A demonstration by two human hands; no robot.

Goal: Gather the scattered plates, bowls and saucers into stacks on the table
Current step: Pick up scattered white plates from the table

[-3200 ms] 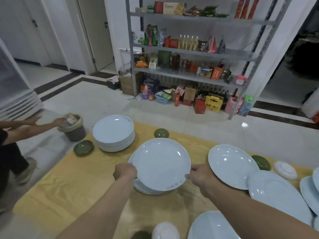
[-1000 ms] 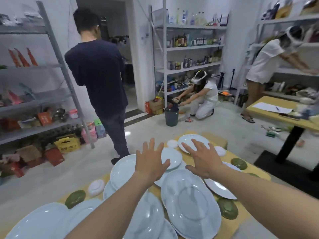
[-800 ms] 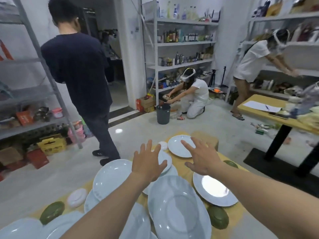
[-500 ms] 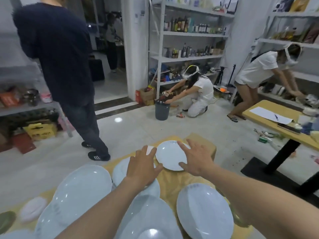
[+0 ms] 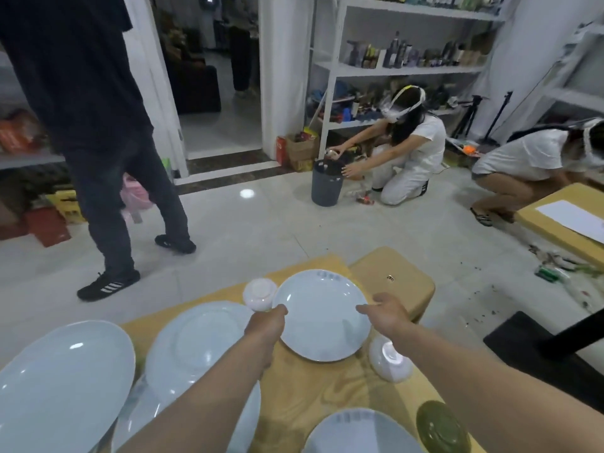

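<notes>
**Both hands take the far plate by its rim**

The round plate is glossy, pale blue-white and shallow, with a small grey-blue print on its far rim. It lies face up near the far end of the table. Whether it rests on the wood or is just clear of it cannot be told. The left hand grips its left rim with fingers curled. The right hand pinches its right rim, thumb on top. An upturned white bowl stands just beside the plate's far-left edge. A second white bowl lies just beside its near-right edge.

0.5 s ago both hands were spread, fingers straight, reaching over this plate. Now they have closed on its rim, and the camera looks lower at the table.

The table is yellow wood grain. A large plate and a second large plate lie at the near left. A near plate shows at the bottom edge, with a green saucer beside it. A wooden stool of the same colour stands just beyond the table's far end.

The floor is pale tile. A person in dark clothes stands at the left. A person in white kneels by a grey bin before white shelves of bottles. Another person bends at the right, near a second table bearing a sheet of paper.
</notes>
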